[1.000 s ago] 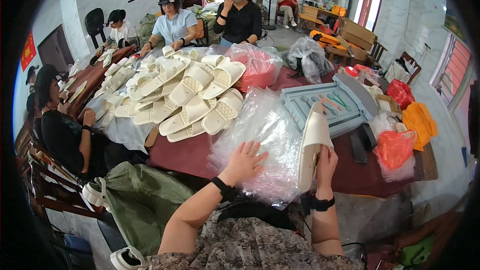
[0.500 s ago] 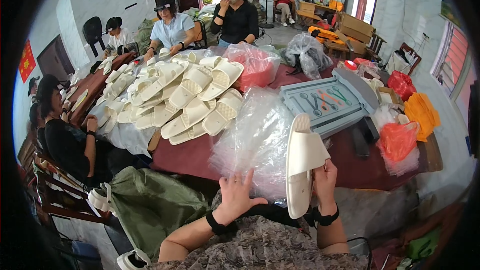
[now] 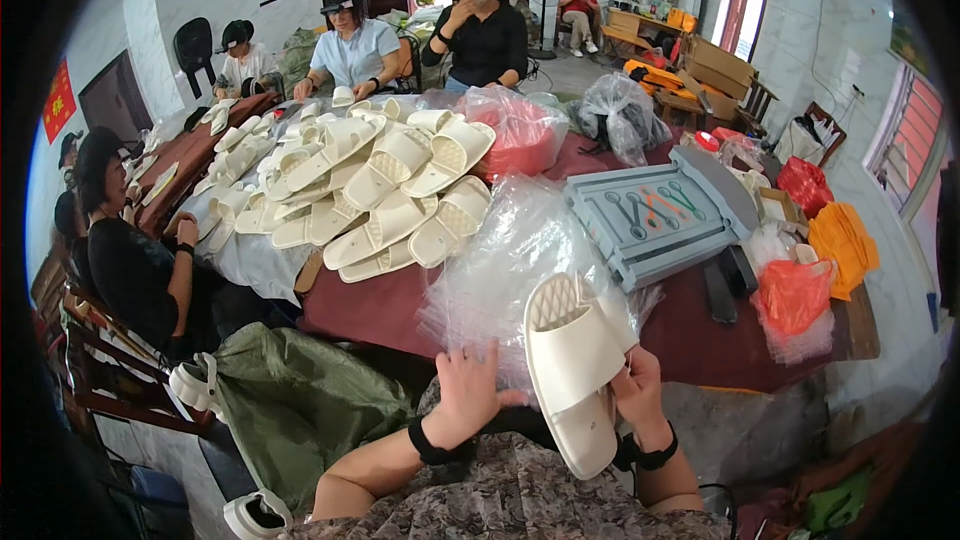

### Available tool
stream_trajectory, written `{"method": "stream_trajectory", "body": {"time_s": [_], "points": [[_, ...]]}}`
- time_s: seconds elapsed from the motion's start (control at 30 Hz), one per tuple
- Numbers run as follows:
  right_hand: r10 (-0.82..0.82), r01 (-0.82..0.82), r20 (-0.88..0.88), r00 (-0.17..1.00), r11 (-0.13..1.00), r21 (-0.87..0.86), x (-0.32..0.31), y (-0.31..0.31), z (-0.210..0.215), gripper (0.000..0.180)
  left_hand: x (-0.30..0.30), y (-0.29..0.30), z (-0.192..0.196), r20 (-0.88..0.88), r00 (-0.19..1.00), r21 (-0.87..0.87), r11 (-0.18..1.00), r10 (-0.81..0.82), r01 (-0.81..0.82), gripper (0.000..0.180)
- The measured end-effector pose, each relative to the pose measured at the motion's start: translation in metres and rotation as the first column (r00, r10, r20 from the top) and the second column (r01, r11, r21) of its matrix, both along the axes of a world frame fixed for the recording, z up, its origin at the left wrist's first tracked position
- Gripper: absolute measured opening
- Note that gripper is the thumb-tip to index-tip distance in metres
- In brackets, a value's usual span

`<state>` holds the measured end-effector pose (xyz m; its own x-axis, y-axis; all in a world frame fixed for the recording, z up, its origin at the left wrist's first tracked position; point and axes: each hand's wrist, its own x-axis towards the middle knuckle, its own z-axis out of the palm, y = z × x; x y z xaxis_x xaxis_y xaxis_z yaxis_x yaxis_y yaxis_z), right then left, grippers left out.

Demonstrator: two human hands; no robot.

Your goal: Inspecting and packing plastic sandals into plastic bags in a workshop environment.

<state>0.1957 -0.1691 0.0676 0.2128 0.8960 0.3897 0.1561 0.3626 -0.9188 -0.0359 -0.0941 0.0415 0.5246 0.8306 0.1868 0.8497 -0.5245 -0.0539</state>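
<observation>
Head view: both forearms are raised from the lower edge toward the table (image 3: 370, 305); the right hand (image 3: 638, 392) is closed on the edge of a cream slipper (image 3: 575, 365), held sole-up just above the lap; the left hand (image 3: 470, 390) is laid with fingers spread and loose on a clear plastic bag (image 3: 500, 260), touching the slipper's side; a pile of cream slippers (image 3: 390, 195) and a grey tool tray (image 3: 655, 215) are seen on the dark red tabletop; other people are seated around it.
</observation>
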Motion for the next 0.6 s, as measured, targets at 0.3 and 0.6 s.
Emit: {"method": "stream_trajectory", "body": {"time_s": [0.3,0.6], "points": [[0.067,-0.067,0.192,0.979,0.998,-0.009,0.0,0.018,-0.021,0.034,0.02,0.072,-0.02,0.11,0.993,0.087,0.995,0.043,-0.053,0.054],[-0.278,0.356,0.542,0.793,0.933,-0.042,0.028,0.027,-0.043,0.023,0.015,0.057,-0.005,-0.026,0.997,0.032,0.997,-0.066,0.067,0.087]]}}
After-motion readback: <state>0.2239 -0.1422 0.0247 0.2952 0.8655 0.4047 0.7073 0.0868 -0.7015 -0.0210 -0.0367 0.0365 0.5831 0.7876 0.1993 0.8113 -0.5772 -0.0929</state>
